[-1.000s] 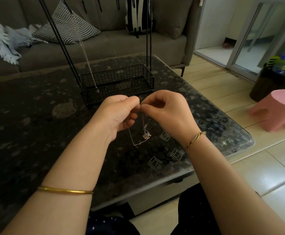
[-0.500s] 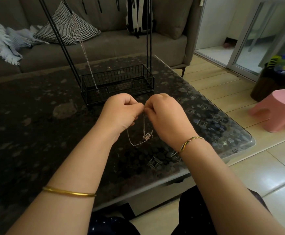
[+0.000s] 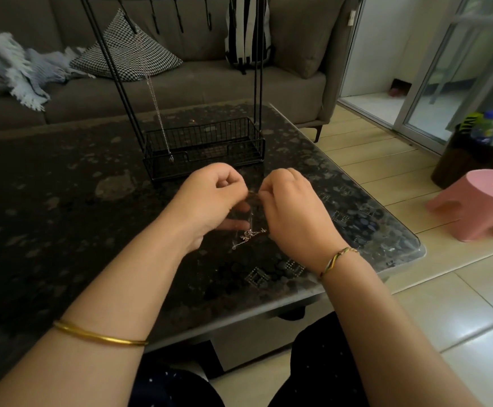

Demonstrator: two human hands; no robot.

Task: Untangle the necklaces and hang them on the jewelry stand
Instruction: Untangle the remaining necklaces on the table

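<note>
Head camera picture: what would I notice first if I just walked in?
The left hand and right hand pinch a tangled necklace just above the dark table. Behind them stands the black jewelry stand, with one silver chain hanging from it. A pink stool sits on the floor at right.

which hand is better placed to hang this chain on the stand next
Left, probably: the left hand pinches the necklace directly in front of the jewelry stand, while the right hand, also pinching it, sits past its right edge.
</note>
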